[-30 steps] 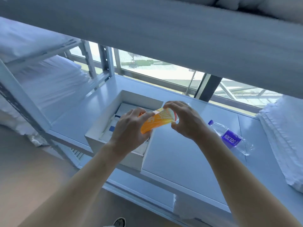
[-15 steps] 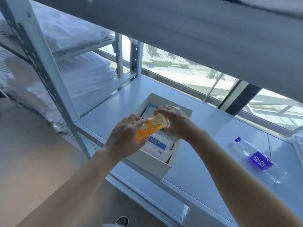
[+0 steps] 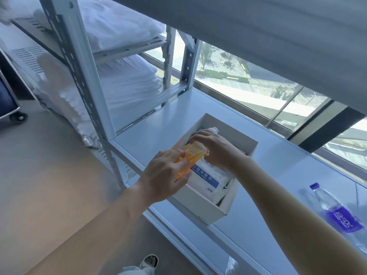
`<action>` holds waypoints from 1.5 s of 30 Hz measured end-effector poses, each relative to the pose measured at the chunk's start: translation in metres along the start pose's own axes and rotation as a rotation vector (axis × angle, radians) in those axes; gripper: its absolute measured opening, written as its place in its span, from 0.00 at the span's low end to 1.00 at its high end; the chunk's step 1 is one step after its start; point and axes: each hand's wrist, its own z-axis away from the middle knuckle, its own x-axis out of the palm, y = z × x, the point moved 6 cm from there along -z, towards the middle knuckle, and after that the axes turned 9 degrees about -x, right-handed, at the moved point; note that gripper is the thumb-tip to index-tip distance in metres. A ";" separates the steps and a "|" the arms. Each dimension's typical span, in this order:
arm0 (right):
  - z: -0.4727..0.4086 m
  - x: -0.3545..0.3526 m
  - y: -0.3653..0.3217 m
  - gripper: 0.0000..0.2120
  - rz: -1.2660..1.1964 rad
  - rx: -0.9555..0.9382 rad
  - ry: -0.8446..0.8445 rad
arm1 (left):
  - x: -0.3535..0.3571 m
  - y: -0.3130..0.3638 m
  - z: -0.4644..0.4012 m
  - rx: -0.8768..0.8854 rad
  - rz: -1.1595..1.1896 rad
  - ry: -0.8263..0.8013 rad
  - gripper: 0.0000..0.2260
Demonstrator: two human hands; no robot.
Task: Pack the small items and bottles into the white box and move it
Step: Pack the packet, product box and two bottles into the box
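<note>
Orange bottle (image 3: pixel 191 159): a see-through orange bottle held tilted over the near-left part of the white box, its capped end pointing up and away toward the window, its lower end toward the person.
Left hand (image 3: pixel 164 179): wraps the lower half of the orange bottle, fingers curled round its body, thumb side hidden behind the bottle.
Right hand (image 3: pixel 217 150): reaches in from the right over the box, fingertips pinched round the bottle's upper end at the cap.
White box (image 3: pixel 200 205): an open, lidless box standing on the white shelf, one corner toward the person, close to the shelf's front edge.
White packet (image 3: pixel 208 178): lies flat inside the box under the bottle, with a blue band and printed text; other flat packs are tucked beneath and beside it, too hidden to name.
Small white-capped item (image 3: pixel 214 129): pokes up at the box's far side just behind the right hand; what it is cannot be told.
Water bottle (image 3: pixel 335 209): clear, blue cap, purple label, lying on its side on the shelf well to the right of the box, cap pointing away.
White shelf (image 3: pixel 268 175): a metal rack level running along a window.
Folded white linens (image 3: pixel 127 86): stacked on the neighbouring rack levels to the left.
</note>
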 end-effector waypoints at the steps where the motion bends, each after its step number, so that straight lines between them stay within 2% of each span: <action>1: -0.002 0.003 0.002 0.23 -0.011 -0.001 0.005 | 0.000 0.001 0.001 0.008 -0.011 0.013 0.18; 6: -0.009 0.019 0.007 0.22 -0.101 0.020 0.015 | 0.001 0.004 0.003 0.018 -0.061 0.034 0.22; 12: -0.006 0.023 0.012 0.25 -0.116 0.055 0.035 | 0.002 0.005 0.000 -0.010 -0.068 0.011 0.22; 19: 0.013 0.011 0.010 0.31 -0.047 0.079 0.067 | -0.005 0.014 -0.005 -0.006 -0.084 -0.026 0.19; 24: 0.042 -0.014 0.013 0.30 0.038 0.141 0.098 | -0.014 0.031 -0.021 0.008 -0.031 0.019 0.16; 35: 0.191 -0.066 0.025 0.22 0.076 0.467 0.249 | 0.017 0.139 -0.063 0.248 0.077 -0.014 0.13; 45: 0.374 -0.082 0.025 0.23 0.056 0.886 0.325 | 0.079 0.258 -0.062 0.420 0.159 -0.175 0.15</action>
